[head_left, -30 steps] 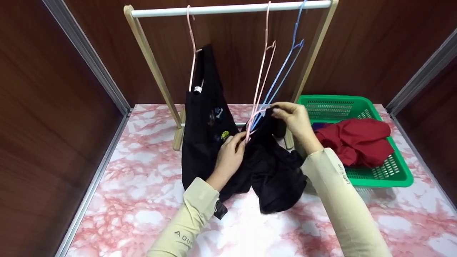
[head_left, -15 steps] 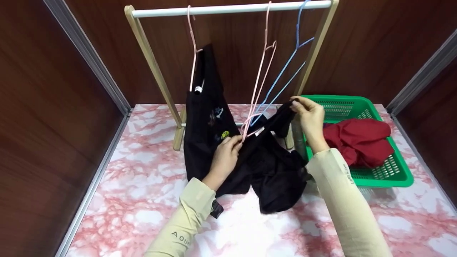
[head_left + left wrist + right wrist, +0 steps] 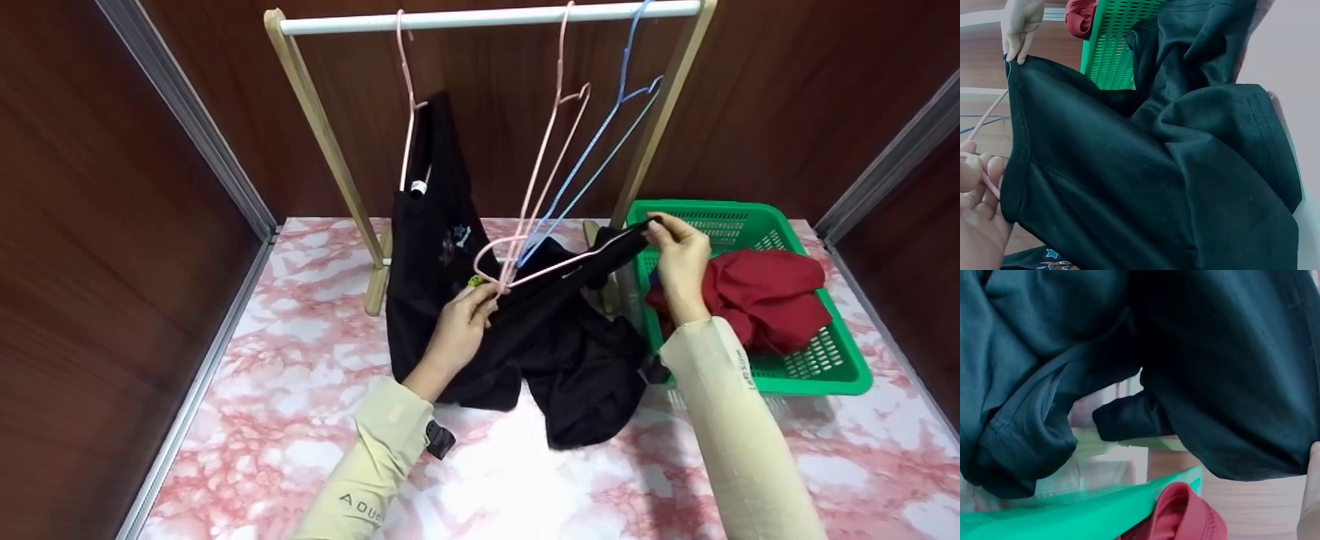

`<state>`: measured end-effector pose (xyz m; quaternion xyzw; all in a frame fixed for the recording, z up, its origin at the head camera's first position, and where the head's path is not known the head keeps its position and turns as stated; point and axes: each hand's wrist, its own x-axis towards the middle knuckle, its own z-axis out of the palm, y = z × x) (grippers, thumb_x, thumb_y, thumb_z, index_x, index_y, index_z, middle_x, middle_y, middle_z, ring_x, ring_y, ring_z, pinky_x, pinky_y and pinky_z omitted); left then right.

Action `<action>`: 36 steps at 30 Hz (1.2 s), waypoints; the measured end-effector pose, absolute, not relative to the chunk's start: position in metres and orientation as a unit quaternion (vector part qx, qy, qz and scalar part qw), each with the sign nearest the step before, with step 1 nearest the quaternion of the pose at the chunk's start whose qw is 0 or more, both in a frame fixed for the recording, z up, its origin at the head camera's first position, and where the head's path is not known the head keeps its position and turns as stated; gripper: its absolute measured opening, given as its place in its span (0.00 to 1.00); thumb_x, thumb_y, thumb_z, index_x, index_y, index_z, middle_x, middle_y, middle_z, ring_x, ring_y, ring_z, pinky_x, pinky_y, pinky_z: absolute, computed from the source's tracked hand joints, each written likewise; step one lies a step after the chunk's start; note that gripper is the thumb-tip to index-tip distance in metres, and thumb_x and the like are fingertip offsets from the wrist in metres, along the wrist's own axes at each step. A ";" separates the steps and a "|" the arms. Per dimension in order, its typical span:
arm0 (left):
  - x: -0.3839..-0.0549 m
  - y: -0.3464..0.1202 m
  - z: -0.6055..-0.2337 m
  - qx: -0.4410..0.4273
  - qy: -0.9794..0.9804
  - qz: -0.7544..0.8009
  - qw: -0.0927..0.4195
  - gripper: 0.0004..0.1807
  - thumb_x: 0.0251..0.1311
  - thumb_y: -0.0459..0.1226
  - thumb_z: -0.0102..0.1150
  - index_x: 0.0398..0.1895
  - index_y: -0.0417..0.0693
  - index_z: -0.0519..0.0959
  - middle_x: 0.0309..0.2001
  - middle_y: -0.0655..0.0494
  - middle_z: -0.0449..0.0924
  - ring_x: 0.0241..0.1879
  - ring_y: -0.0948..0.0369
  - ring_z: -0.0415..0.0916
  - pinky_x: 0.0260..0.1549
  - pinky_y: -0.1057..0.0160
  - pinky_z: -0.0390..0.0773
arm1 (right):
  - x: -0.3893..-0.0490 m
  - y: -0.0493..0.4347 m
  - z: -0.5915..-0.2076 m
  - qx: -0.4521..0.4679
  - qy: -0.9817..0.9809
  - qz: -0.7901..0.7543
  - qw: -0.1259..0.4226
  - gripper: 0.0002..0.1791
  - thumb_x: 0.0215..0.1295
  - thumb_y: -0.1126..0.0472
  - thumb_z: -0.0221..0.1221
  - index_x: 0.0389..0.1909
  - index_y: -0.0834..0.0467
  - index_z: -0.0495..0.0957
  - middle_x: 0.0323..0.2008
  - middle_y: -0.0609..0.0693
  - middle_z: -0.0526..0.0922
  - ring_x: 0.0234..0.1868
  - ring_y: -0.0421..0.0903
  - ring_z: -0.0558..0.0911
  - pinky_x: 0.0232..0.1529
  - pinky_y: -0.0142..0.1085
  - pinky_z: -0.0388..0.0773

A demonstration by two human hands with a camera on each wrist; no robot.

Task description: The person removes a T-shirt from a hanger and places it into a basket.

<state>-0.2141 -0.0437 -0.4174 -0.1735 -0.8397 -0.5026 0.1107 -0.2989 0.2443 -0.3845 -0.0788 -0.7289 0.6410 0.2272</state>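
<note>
Black shorts (image 3: pixel 540 330) hang slack between both hands, their waistband (image 3: pixel 1019 135) stretched out. My left hand (image 3: pixel 457 322) pinches a pink hanger (image 3: pixel 536 180) and the near end of the waistband. A curved pink piece and a pink bar run from there into the waistband; whether they belong to the hanger on the rail, I cannot tell. My right hand (image 3: pixel 681 251) pinches the other waistband end, beside the green basket (image 3: pixel 847 367). On the left, another black garment (image 3: pixel 420 277) with small printed figures hangs on a pink hanger (image 3: pixel 409 135).
A white rail (image 3: pixel 487 16) on wooden legs spans the back, also carrying a blue hanger (image 3: pixel 600 139). Red cloth (image 3: pixel 765 300) fills part of the basket at right. Dark wood panels (image 3: pixel 112 225) stand around the pink marbled surface (image 3: pixel 300 405).
The right hand has drawn its waistband end rightward to the basket, stretching the band. The left hand has moved slightly left and down. The pink bar now shows along the waistband.
</note>
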 end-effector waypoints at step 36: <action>-0.216 -0.034 -0.424 -0.137 -0.912 -0.374 0.101 0.11 0.70 0.42 0.48 0.43 0.48 0.78 0.32 0.56 0.88 0.37 0.54 0.85 0.39 0.52 0.80 | -0.291 0.235 -0.414 -0.067 -0.812 0.578 0.039 0.20 0.72 0.63 0.49 0.58 0.73 0.69 0.37 0.47 0.76 0.23 0.28 0.72 0.27 0.19 0.75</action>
